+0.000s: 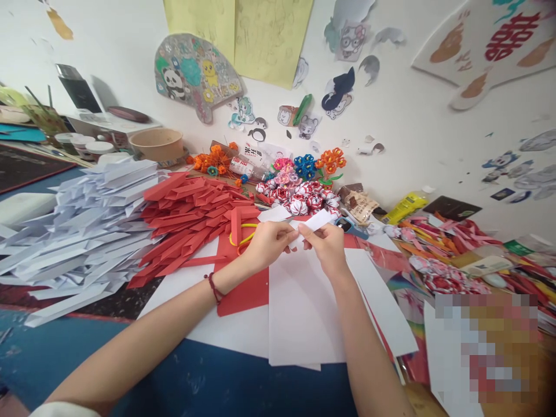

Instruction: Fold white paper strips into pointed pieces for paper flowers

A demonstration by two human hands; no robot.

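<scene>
White strip (317, 219) sits clamped in your left hand (267, 243) and right hand (328, 244), likely gripped from both sides for steadiness above the sheets (304, 313).

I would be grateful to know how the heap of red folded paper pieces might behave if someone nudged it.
The red heap would probably slide apart, since its pieces overlap at uneven angles. Each piece is likely light, being thin paper, and might dent if pressed, though its folds should add some stiffness.
</scene>
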